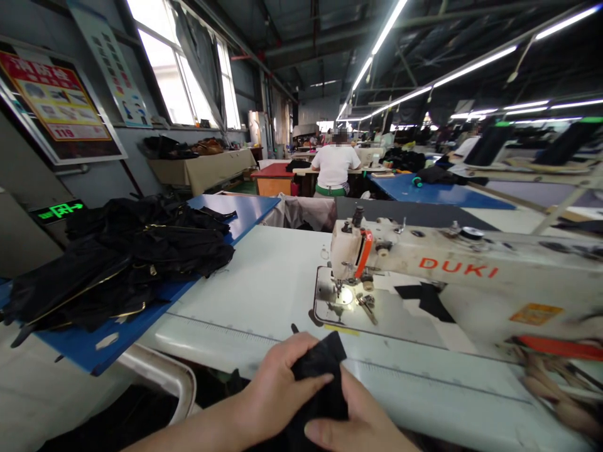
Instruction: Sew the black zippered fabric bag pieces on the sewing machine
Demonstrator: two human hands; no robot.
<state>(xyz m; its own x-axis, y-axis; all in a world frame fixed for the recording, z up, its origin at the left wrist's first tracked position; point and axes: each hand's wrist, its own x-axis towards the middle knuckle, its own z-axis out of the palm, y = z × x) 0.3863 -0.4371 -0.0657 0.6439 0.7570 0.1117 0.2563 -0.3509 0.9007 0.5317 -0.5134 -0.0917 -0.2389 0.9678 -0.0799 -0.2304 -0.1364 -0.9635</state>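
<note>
A piece of black fabric is between my two hands at the front edge of the pale sewing table. My left hand pinches it from the left, thumb lying across its face. On the right, my right hand grips its lower right part, with the thumb in front. The upper corner of the fabric sticks up above my fingers. Beyond my hands stands the white sewing machine, its needle area lit. Black scraps lie on the machine bed.
A pile of black fabric with gold zippers covers the blue table at left. Farther ahead, a person in a white shirt sits with their back to me. Cloth lies at the right edge.
</note>
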